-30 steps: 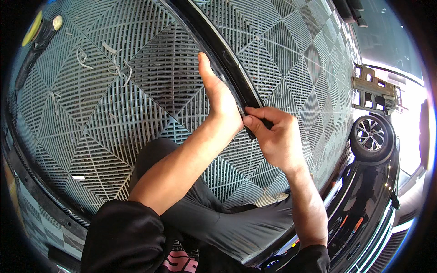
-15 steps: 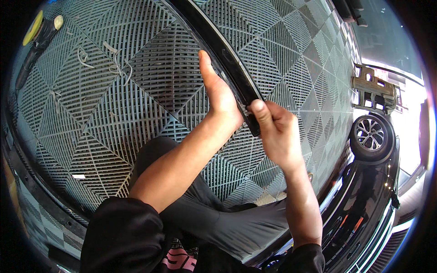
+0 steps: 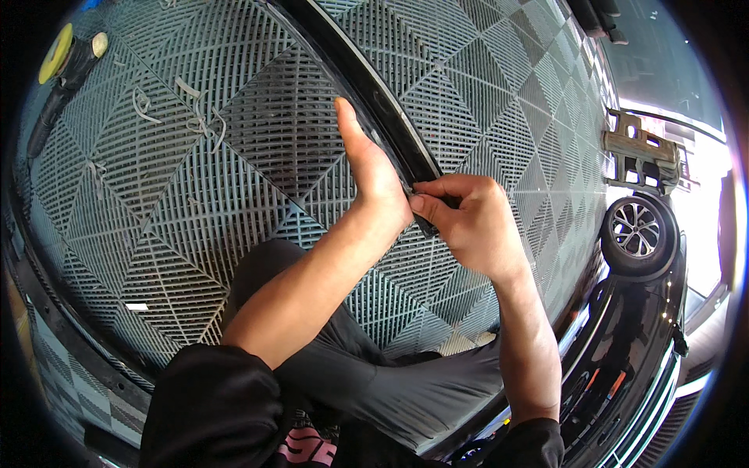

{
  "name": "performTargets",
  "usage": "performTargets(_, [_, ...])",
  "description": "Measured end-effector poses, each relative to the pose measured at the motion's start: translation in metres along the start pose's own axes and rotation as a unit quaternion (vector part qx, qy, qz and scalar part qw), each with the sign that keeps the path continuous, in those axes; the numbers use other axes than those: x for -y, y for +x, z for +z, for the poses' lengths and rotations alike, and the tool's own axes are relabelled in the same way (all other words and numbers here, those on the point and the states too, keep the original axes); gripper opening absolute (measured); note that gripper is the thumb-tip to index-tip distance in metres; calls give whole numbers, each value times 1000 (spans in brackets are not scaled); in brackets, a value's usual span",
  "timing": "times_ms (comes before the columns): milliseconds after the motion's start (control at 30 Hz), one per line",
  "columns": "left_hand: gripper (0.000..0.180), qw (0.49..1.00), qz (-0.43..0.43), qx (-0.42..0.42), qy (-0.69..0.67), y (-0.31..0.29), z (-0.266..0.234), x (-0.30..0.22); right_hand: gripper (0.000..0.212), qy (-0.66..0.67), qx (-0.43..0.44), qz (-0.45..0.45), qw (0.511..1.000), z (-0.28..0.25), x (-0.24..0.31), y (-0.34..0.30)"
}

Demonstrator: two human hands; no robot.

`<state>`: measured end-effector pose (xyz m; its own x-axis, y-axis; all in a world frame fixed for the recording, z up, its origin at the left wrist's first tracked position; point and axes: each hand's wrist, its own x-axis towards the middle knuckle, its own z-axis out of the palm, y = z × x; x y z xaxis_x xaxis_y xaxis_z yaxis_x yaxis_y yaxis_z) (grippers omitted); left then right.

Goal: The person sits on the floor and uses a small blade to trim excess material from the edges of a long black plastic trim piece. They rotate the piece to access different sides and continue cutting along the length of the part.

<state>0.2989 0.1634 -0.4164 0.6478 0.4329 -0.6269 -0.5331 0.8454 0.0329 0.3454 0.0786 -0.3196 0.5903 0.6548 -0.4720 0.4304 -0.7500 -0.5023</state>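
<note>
The right hand (image 3: 476, 226) has its grip pinched shut on the near end of a long black trim strip (image 3: 374, 97). The left hand (image 3: 374, 175) lies flat and open-fingered beside it, over the grey grid floor (image 3: 195, 203). A black car (image 3: 624, 366) sits nearby.

The black trim strip (image 3: 373, 93) runs out past the top edge; its near end vanishes under the right hand (image 3: 468, 222), whose fingertips curl out of sight.
</note>
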Motion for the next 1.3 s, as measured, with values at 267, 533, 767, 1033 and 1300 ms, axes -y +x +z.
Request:
performTargets(267, [67,1000,6,-14,12,-3,3,2,16,2,-99,-42,994,21,-7,-2])
performTargets(533, [66,1000,-10,6,-21,5,-1,1,25,-44,-121,-66,989,27,-8,-1])
performTargets(767, [84,999,4,20,39,-2,7,-2,28,5,-14,-108,994,-3,-6,-5])
performTargets(1033, [93,997,-13,71,28,2,-5,0,20,-9,-62,-73,995,10,-9,11])
performTargets(1300, [74,1000,1,-1,-9,-10,9,1,24,-54,-181,-71,979,35,-6,8])
